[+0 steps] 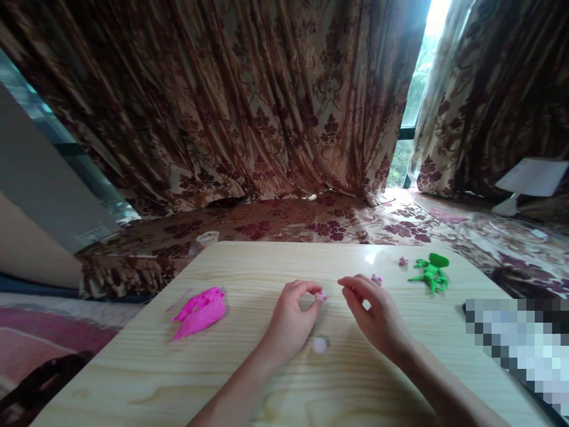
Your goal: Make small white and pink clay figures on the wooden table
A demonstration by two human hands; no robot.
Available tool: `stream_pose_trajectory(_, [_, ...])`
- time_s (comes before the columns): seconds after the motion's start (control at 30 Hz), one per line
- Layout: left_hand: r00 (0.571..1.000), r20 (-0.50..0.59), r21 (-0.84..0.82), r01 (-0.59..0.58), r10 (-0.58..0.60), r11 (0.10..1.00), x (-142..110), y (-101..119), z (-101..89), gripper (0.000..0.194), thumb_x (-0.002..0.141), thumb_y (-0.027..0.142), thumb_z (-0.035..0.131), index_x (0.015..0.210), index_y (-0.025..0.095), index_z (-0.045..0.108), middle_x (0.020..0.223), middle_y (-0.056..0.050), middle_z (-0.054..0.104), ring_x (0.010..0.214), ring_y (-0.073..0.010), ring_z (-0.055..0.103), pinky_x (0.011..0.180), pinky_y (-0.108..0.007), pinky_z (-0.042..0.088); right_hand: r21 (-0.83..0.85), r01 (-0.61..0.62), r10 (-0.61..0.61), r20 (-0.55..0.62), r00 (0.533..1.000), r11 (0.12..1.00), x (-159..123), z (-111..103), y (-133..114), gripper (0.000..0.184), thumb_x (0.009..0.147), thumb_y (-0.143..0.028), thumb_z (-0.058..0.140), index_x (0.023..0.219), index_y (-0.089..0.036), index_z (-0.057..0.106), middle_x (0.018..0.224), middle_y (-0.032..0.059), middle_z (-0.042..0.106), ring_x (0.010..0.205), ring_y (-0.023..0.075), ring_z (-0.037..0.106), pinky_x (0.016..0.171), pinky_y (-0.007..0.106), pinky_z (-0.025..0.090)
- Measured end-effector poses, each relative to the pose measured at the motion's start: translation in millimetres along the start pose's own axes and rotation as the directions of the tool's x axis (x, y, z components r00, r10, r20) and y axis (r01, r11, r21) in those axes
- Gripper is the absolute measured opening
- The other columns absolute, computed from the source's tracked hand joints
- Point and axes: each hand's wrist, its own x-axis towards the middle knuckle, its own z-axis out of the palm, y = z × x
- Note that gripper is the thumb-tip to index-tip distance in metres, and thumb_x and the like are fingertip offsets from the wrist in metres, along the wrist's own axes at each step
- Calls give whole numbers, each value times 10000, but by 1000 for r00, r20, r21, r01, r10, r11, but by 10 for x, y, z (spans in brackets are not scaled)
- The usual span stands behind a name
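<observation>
My left hand [296, 311] pinches a small pink-and-white clay piece [320, 296] between thumb and forefinger, above the middle of the table. Just to its right, my right hand [373, 311] has its thumb and forefinger drawn together; whether anything tiny sits between the tips I cannot make out. Below and between the hands lies a round white piece [319, 345]. Partly hidden behind my right hand is another pink-and-white piece [377, 279]. A bright pink mass of modelling clay [202, 311], seemingly on clear wrapping, rests at the left.
A green toy figure [432, 274] lies near the table's [178, 379] back right corner, beside a small pinkish piece [403, 261]. A clear container [207, 239] stands beyond the back left corner. A white lamp [528, 178] stands on the patterned ledge; curtains [284, 107] hang behind.
</observation>
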Motion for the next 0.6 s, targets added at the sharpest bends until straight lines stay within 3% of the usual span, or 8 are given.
stream_pose_trajectory(0.13, [1000,6,70,-26,26,997,-13,-119,6,151,678,187,624,815,227,677,879,-46,622,942,-216,526,894,-345,369,-109,3,11,130,991,994,-28,44,98,201,851,-185,444,969,-201,606,795,24,592,604,112,542,587,242,436])
stream_pose_trajectory(0.3, [998,66,101,-21,14,995,-32,-211,40,208,693,195,608,892,213,670,921,-61,629,920,-204,546,864,-325,395,-172,-3,30,155,987,985,-39,29,168,225,853,-192,427,980,-209,612,854,34,618,627,117,563,626,255,444])
stream_pose_trajectory(0.43, [996,85,180,-57,42,982,-55,-151,37,219,704,209,597,913,208,662,956,-65,628,934,-203,551,859,-320,403,-195,7,25,164,986,981,-48,16,187,233,851,-200,427,979,-204,622,849,38,631,636,126,572,622,252,438])
stream_pose_trajectory(0.53, [993,64,245,-113,100,963,-98,-42,-96,234,718,196,574,939,206,648,1001,-64,616,986,-200,538,907,-325,378,-192,24,8,167,986,981,-58,15,184,242,854,-202,419,983,-197,623,855,42,636,641,128,574,615,250,432])
stream_pose_trajectory(0.6, [990,24,281,-138,137,950,-138,8,-314,236,734,193,552,952,207,639,1005,-62,610,989,-195,539,916,-322,377,-192,26,8,175,985,981,-63,16,183,242,856,-207,412,982,-204,618,863,38,638,637,129,573,607,254,431])
